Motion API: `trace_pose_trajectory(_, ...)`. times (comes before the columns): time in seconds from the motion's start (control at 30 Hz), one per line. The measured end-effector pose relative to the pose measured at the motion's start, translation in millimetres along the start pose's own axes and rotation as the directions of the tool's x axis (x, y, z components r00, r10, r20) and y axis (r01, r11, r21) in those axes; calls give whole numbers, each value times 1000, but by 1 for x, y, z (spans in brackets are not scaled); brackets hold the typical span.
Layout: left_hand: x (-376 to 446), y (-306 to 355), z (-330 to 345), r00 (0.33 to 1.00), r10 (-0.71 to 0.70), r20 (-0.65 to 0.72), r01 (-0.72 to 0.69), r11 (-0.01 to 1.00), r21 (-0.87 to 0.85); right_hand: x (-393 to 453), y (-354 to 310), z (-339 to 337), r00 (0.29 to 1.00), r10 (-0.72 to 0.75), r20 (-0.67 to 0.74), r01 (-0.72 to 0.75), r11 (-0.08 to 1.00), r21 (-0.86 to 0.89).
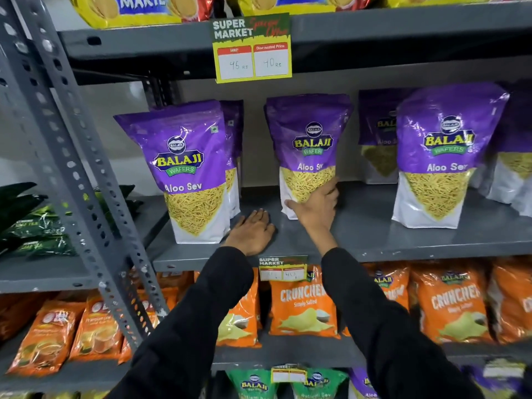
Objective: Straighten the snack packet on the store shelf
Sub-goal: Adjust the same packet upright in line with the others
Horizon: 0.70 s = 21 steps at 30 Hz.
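A purple and white Aloo Sev snack packet (308, 145) stands in the middle of the grey shelf (374, 226), set back from the front edge and close to upright. My right hand (316, 205) grips its lower front, thumb on the left side and fingers around the right. My left hand (252, 233) lies flat, palm down, on the bare shelf to the left of that packet, holding nothing. Both arms wear black sleeves.
More Aloo Sev packets stand on the same shelf: one at the front left (188, 174) and one at the right (440, 156), with others behind. A price tag (253, 50) hangs from the shelf above. Orange crisp packets (302, 306) fill the shelf below. A perforated grey upright (72, 168) stands left.
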<state>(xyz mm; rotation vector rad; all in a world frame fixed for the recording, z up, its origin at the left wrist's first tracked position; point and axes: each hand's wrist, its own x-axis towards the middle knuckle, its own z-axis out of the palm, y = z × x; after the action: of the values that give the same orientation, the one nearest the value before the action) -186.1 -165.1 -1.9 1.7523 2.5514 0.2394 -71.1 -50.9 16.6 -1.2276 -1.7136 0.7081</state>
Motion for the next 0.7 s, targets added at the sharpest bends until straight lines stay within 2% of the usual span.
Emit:
trace_pose_trajectory(0.27, -1, 5, -4, 997, -52, 61, 50, 998, 24, -82, 14, -51, 996, -83, -24, 82, 996, -24)
trace_pose_trajectory(0.57, 1, 4, -2, 996, -62, 62, 60, 998, 35, -102, 13, -70, 993, -114, 9, 114, 993, -25)
trace_pose_trajectory(0.63, 1, 3, -2, 995, -60, 78, 57, 998, 42, -101, 17, -76, 992, -121, 41, 120, 992, 38)
trace_pose_trajectory(0.7, -1, 3, -6, 994, -52, 99, 51, 999, 11, -100, 21, -85, 988, -142, 61, 129, 976, 177)
